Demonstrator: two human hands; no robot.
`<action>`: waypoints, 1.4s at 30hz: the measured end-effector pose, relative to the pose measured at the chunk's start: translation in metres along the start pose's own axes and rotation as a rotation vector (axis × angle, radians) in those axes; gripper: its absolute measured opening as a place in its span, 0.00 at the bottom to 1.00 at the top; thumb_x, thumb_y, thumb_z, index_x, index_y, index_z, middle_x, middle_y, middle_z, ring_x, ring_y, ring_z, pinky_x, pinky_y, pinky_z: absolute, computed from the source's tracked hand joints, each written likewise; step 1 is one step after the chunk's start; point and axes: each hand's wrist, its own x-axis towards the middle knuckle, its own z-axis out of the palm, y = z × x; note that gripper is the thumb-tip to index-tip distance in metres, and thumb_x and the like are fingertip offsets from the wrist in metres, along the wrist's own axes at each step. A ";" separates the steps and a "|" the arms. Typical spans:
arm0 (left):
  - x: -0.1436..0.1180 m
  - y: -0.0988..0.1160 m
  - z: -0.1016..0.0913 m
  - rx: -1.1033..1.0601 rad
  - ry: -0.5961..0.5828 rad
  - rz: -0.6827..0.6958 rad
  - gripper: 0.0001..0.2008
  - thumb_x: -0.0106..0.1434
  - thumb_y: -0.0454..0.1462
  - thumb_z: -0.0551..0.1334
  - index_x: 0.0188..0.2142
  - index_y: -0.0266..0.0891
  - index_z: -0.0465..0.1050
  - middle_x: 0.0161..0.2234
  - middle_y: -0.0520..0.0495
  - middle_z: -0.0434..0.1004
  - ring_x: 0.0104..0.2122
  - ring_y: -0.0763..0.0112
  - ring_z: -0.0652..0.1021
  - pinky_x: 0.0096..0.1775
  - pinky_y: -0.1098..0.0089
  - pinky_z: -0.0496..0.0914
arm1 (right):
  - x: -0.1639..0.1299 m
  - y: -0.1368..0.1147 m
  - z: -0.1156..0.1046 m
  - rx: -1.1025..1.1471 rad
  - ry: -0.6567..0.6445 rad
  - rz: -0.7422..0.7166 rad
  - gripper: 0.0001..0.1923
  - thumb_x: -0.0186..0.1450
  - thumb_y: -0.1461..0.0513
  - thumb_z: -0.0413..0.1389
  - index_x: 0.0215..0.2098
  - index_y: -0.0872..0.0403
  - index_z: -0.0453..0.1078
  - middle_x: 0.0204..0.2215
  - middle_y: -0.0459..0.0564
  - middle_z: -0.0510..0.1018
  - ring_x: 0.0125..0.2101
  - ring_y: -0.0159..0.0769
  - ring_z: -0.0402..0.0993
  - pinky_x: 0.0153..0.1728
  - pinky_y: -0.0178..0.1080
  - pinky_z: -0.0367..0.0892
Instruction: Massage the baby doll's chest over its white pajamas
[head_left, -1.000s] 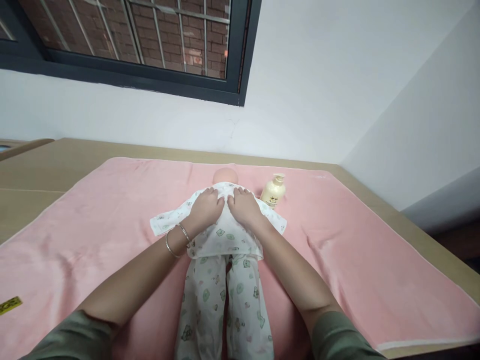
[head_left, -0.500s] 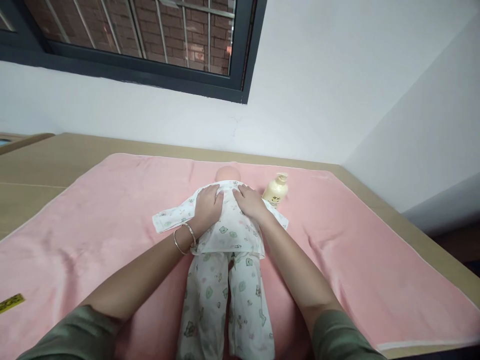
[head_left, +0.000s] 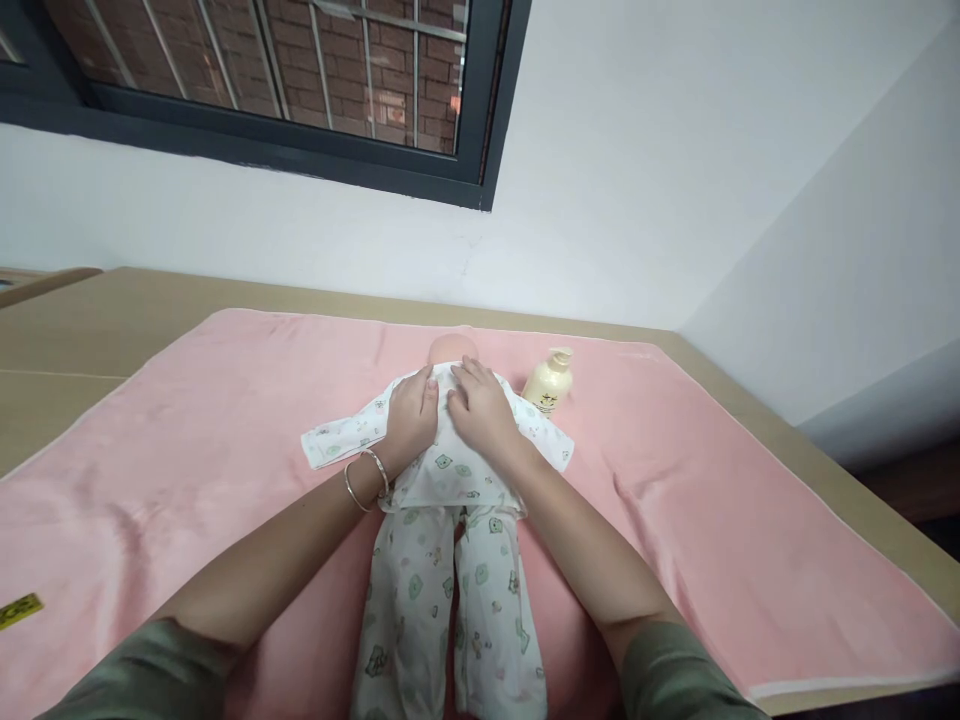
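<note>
Left hand and right hand flat on doll's printed top, pink towel, lotion bottle beside

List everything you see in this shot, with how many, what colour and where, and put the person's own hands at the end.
doll: one, pale bare head, lying on the towel with its head at the far end
doll's clothes: one top and trousers, white with small green prints, on the doll
towel: one, pink, spread over the table
table: one, tan, under the towel
pump bottle: one, cream, standing on the towel right of the doll's head
yellow tag: one, at the towel's left edge
window: one, dark frame, brick wall behind, upper left
bangles: two, silver, on the left wrist
left hand: flat on the doll's upper body
right hand: flat on the doll's upper body, beside the left
</note>
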 end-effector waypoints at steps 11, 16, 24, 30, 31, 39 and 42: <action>0.002 0.001 -0.002 0.032 -0.042 0.006 0.27 0.74 0.46 0.42 0.55 0.35 0.73 0.54 0.35 0.79 0.56 0.54 0.76 0.61 0.53 0.66 | -0.001 -0.009 -0.014 0.043 -0.051 0.096 0.26 0.73 0.60 0.46 0.67 0.60 0.64 0.69 0.61 0.62 0.70 0.44 0.55 0.69 0.46 0.50; 0.003 0.001 -0.002 0.024 -0.044 0.012 0.27 0.73 0.46 0.43 0.54 0.34 0.73 0.53 0.34 0.79 0.56 0.52 0.76 0.61 0.52 0.66 | -0.002 -0.010 -0.006 0.026 -0.019 0.068 0.27 0.72 0.62 0.46 0.67 0.63 0.63 0.69 0.63 0.62 0.70 0.45 0.53 0.70 0.48 0.48; -0.001 0.018 -0.009 -0.208 -0.005 0.023 0.27 0.74 0.48 0.44 0.57 0.35 0.70 0.58 0.33 0.76 0.58 0.55 0.75 0.63 0.52 0.65 | -0.008 -0.013 -0.040 0.156 -0.057 -0.067 0.30 0.68 0.69 0.43 0.67 0.60 0.65 0.70 0.58 0.61 0.70 0.39 0.56 0.70 0.44 0.53; 0.006 0.070 -0.012 -0.775 -0.076 -0.193 0.30 0.73 0.55 0.45 0.54 0.37 0.72 0.58 0.34 0.76 0.61 0.57 0.74 0.65 0.53 0.64 | -0.012 0.011 -0.115 0.160 0.175 0.111 0.32 0.68 0.68 0.41 0.69 0.57 0.62 0.70 0.53 0.62 0.71 0.39 0.53 0.70 0.45 0.52; 0.010 0.081 -0.010 -0.897 -0.130 -0.257 0.30 0.73 0.55 0.44 0.55 0.37 0.72 0.59 0.33 0.75 0.61 0.57 0.74 0.64 0.53 0.66 | -0.012 0.017 -0.123 0.140 0.192 0.170 0.32 0.68 0.68 0.41 0.69 0.59 0.61 0.69 0.55 0.63 0.70 0.40 0.55 0.69 0.45 0.53; 0.048 0.146 0.031 -1.363 -0.314 -0.587 0.29 0.73 0.50 0.43 0.64 0.36 0.61 0.67 0.33 0.64 0.65 0.64 0.70 0.65 0.60 0.65 | -0.014 0.045 -0.145 -0.046 0.134 0.464 0.25 0.69 0.68 0.41 0.59 0.62 0.70 0.57 0.65 0.76 0.58 0.49 0.73 0.55 0.43 0.66; 0.059 0.157 0.045 -1.382 -0.329 -0.706 0.32 0.73 0.51 0.42 0.66 0.34 0.57 0.67 0.29 0.63 0.64 0.61 0.71 0.62 0.57 0.70 | -0.011 0.050 -0.141 -0.108 0.115 0.383 0.25 0.67 0.71 0.43 0.58 0.63 0.70 0.58 0.65 0.75 0.59 0.46 0.70 0.57 0.39 0.63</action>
